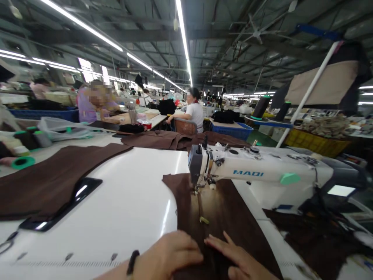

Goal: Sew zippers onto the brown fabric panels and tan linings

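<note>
A dark brown fabric panel (233, 210) lies beneath the presser foot of the white sewing machine (262, 167). From the needle area a narrow strip runs down the panel toward me, ending at a small brass-coloured piece (204, 220). My left hand (171, 254), with a black band at the wrist, is curled on the panel's left part near the front edge, its fingers closed on the fabric; its fingertips are partly hidden. Flat on the same panel, my right hand (237, 256) has its fingers stretched out toward the machine.
More brown fabric (58, 175) covers a black glossy tray (87, 190) on the white table (136, 194). Thread spools (25, 140) stand at the left. Further brown pieces (314, 233) lie right of the machine. Co-workers (194, 111) sit beyond, near a blue bin (233, 130).
</note>
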Tool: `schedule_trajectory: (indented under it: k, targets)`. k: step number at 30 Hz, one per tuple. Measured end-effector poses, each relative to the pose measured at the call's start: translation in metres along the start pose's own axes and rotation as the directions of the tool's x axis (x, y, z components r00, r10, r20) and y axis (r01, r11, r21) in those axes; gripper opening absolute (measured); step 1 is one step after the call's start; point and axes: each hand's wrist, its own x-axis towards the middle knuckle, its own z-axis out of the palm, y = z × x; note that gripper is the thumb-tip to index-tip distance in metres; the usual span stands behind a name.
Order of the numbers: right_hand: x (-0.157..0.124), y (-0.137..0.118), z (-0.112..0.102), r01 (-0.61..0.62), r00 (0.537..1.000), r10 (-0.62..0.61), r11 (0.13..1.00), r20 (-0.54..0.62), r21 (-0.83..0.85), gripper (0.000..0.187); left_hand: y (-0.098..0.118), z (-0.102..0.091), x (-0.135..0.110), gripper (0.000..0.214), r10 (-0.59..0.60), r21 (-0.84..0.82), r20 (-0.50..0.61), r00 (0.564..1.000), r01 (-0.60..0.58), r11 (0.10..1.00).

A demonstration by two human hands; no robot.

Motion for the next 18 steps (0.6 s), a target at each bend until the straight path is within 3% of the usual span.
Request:
schedule_trajectory:
  k: [3,6,7,9,11,12,14,15,17,18]
  targets:
    - [-0.024,-0.032,-0.013,-0.106,0.99,0.091,0.984,0.11,0.145,0.09,0.008,-0.006,0.012,0.027,-0.133,-0.212,-0.065,0.989,0.117,0.97]
    - [-0.028,-0.051,-0.005,-0.115,0.989,0.113,0.993,0.099,0.015,0.114,0.011,-0.008,0.029,0.028,-0.298,-0.246,-0.107,0.948,0.265,0.932]
    - [-0.026,-0.054,0.001,-0.107,0.993,0.108,0.994,0.053,-0.033,0.108,0.012,-0.008,0.034,0.028,-0.316,-0.232,-0.094,0.944,0.288,0.929]
    - [-0.023,-0.055,0.012,-0.103,0.992,0.098,0.993,-0.076,-0.065,0.075,0.013,-0.008,0.041,0.025,-0.287,-0.191,-0.082,0.954,0.268,0.944]
    - [-0.023,-0.049,0.021,-0.148,0.973,0.148,0.989,-0.18,0.014,0.046,0.015,-0.006,0.042,0.023,-0.235,-0.141,-0.146,0.961,0.215,0.966]
    - [-0.024,-0.044,0.024,-0.191,0.956,0.205,0.978,-0.212,0.086,0.041,0.015,-0.005,0.04,0.023,-0.222,-0.101,-0.214,0.951,0.205,0.974]
    - [-0.03,-0.032,0.028,-0.304,0.889,0.368,0.919,-0.273,0.249,0.046,0.013,0.0,0.031,0.024,-0.211,0.003,-0.369,0.905,0.228,0.974]
    - [-0.034,-0.026,0.031,-0.364,0.832,0.462,0.872,-0.307,0.326,0.052,0.011,0.005,0.024,0.024,-0.206,0.058,-0.418,0.885,0.252,0.966]
    - [-0.04,-0.017,0.035,-0.447,0.714,0.609,0.776,-0.344,0.445,0.063,0.007,0.018,0.011,0.02,-0.185,0.176,-0.401,0.897,0.273,0.946]
    - [-0.042,-0.014,0.037,-0.463,0.685,0.644,0.745,-0.34,0.48,0.066,0.006,0.025,0.005,0.018,-0.172,0.236,-0.343,0.924,0.262,0.936]
